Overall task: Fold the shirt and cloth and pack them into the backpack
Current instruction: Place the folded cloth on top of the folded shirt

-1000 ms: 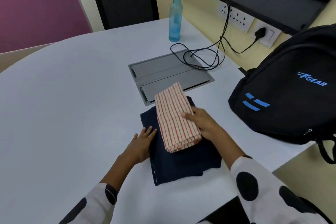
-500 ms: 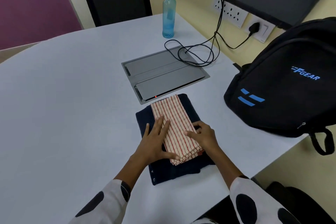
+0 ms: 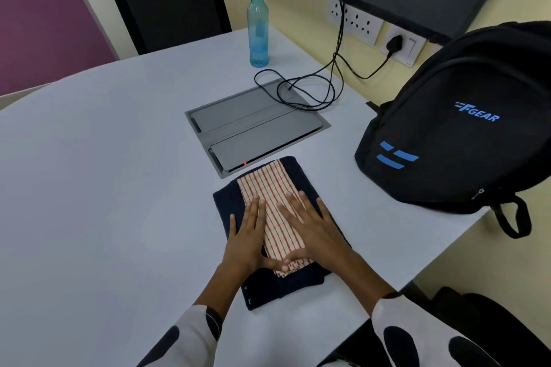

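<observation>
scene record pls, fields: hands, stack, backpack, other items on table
left hand: flat, pressing the striped cloth
right hand: flat on the same cloth
stack: striped cloth folded, lying on the folded dark shirt
backpack: right of the stack, apart from it; no opening visible
other: blue bottle, grey floor-box lid, black cable

Both hands, left hand (image 3: 247, 235) and right hand (image 3: 313, 229), press flat on the striped cloth (image 3: 277, 217) stacked on the folded shirt (image 3: 301, 176); backpack (image 3: 456, 128) stands at the table (image 3: 104, 188) right edge.
</observation>
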A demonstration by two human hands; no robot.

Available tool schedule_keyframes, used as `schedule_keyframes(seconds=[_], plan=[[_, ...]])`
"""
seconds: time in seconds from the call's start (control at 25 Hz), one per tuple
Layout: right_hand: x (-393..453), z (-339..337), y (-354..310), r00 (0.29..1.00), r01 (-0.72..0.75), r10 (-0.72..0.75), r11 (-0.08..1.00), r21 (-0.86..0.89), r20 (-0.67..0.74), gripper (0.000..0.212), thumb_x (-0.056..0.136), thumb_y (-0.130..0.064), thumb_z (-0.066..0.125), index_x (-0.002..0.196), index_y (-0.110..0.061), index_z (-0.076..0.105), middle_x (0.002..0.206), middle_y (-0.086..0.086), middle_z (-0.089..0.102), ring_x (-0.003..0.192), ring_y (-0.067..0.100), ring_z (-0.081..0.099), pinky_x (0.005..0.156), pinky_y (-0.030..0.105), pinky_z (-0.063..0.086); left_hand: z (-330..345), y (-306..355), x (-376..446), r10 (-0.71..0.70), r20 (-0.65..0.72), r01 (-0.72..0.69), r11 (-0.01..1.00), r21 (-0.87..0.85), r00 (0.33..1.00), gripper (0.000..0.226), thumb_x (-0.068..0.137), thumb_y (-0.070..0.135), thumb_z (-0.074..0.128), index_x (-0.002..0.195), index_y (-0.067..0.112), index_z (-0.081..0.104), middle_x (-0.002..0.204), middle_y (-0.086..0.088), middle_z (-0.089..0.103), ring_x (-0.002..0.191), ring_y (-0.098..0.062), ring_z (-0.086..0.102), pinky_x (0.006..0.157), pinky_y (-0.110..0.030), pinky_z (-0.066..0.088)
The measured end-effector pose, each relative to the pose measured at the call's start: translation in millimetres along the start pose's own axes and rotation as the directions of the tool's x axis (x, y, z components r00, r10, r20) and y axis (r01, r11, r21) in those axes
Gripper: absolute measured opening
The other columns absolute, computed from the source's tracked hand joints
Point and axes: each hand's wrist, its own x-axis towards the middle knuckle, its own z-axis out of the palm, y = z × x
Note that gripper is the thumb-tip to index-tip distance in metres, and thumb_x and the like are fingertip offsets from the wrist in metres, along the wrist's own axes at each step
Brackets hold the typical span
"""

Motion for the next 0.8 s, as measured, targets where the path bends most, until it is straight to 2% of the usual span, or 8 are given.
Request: schedule_keyframes(seconds=[0.12,0.24,0.32,0.36,0.44,0.56,0.68,0.8], plan=[[-3,9,13,0.994,-0.037,0.033,0.999,0.036,0.106,0.109,0.072,-0.074,0.054,0.141,-0.036,-0.021,0.152,-0.003,-0.024,0.14,0.022,-0.018,0.117,0.055,-0.002,-5,5,0,-0.024,0.0,0.024,1.0,-0.009,1.0,0.138,0.057,0.086,0.054,0.131,0.015,-0.04,0.144,-0.003,-0.042,0.138,-0.022,-0.033,0.109,-0.048,-0.02],[-2,8,17,0.985,-0.053,0.052,0.999,-0.001,0.163,0.108,0.077,-0.075,0.047,0.137,-0.035,-0.033,0.146,-0.008,-0.037,0.138,0.017,-0.028,0.117,0.051,-0.01,-9,9,0,-0.039,0.008,0.038,0.999,0.012,0.999,0.139,0.056,0.087,0.054,0.131,0.014,-0.038,0.146,-0.004,-0.039,0.137,-0.021,-0.033,0.108,-0.049,-0.021],[0,4,15,0.975,-0.071,0.068,0.997,0.004,0.212,0.109,0.079,-0.074,0.047,0.144,-0.03,-0.027,0.148,-0.006,-0.036,0.142,0.02,-0.025,0.116,0.051,-0.01,-13,13,1,-0.055,0.017,0.054,0.998,0.042,0.998,0.145,0.042,0.1,0.032,0.134,0.013,-0.037,0.15,-0.007,-0.035,0.133,-0.021,-0.036,0.107,-0.052,-0.023],[-1,1,13,0.971,-0.074,0.07,0.997,0.009,0.23,0.107,0.08,-0.072,0.048,0.147,-0.027,-0.023,0.151,-0.005,-0.034,0.144,0.02,-0.022,0.115,0.051,-0.009,-15,15,2,-0.059,0.024,0.057,0.995,0.077,0.998,0.145,0.044,0.1,0.032,0.138,0.012,-0.034,0.152,-0.009,-0.033,0.131,-0.021,-0.037,0.106,-0.053,-0.024],[-1,-11,12,0.969,-0.087,0.074,0.995,0.044,0.235,0.1,0.083,-0.067,0.049,0.15,-0.026,-0.013,0.157,-0.004,-0.024,0.145,0.021,-0.019,0.115,0.051,-0.006,-26,26,5,-0.029,0.013,0.027,0.988,0.154,0.999,0.13,0.064,0.083,0.053,0.147,0.018,-0.023,0.153,-0.012,-0.03,0.128,-0.022,-0.037,0.103,-0.054,-0.025],[-5,-36,18,0.984,-0.096,0.088,0.994,0.047,0.152,0.08,0.091,-0.054,0.047,0.152,-0.027,0.004,0.16,0.001,-0.015,0.146,0.02,-0.015,0.119,0.05,0.0,-52,50,18,0.06,-0.045,-0.053,0.989,0.135,0.997,0.118,0.073,0.063,0.067,0.149,0.026,-0.016,0.154,-0.011,-0.028,0.133,-0.023,-0.034,0.106,-0.051,-0.021],[-14,-69,42,0.989,-0.143,0.142,0.99,0.011,0.043,0.077,0.094,-0.051,0.046,0.152,-0.027,0.003,0.159,0.005,-0.017,0.146,0.021,-0.017,0.12,0.045,-0.001,-75,76,37,0.117,-0.087,-0.107,0.988,0.112,0.989,0.116,0.075,0.061,0.066,0.15,0.026,-0.015,0.152,-0.01,-0.031,0.141,-0.025,-0.028,0.109,-0.051,-0.018],[-24,-103,76,0.978,-0.204,0.201,0.977,-0.059,-0.049,0.08,0.092,-0.056,0.045,0.152,-0.026,0.003,0.159,0.008,-0.016,0.146,0.024,-0.016,0.12,0.045,0.001,-94,106,59,0.214,-0.147,-0.172,0.951,0.257,0.966,0.109,0.081,0.058,0.061,0.149,0.024,-0.017,0.151,-0.01,-0.032,0.141,-0.027,-0.027,0.111,-0.05,-0.017]])
